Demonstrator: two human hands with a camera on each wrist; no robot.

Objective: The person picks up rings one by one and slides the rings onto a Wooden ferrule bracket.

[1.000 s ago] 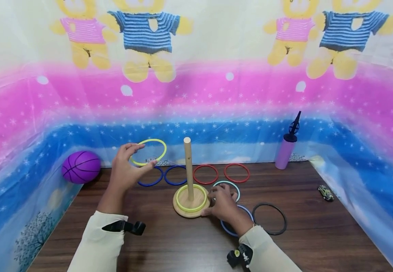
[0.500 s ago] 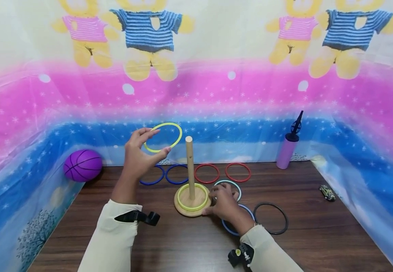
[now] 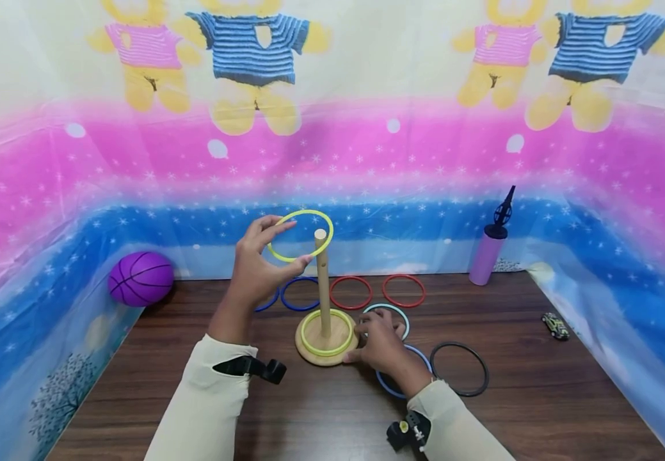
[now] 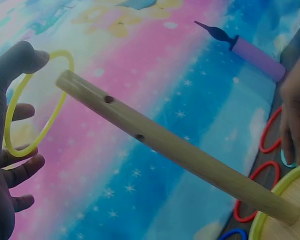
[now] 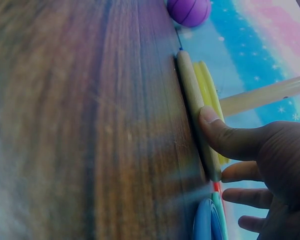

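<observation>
My left hand pinches a yellow ring between thumb and fingers, raised at the top of the wooden pole. In the head view the ring's right side overlaps the pole top; in the left wrist view the pole's end overlaps the ring's near edge. The pole stands upright on a round wooden base, with yellow rings lying around its foot. My right hand holds the base's right rim, thumb pressed on the edge and fingertips against the side.
Behind the base lie dark blue rings and red rings. Beside my right hand are a pale green ring, a light blue ring and a black ring. A purple ball, hand pump and toy car stand farther out.
My left hand has carried the yellow ring up and to the right, from beside the pole to its top. My right hand has stayed at the base.
</observation>
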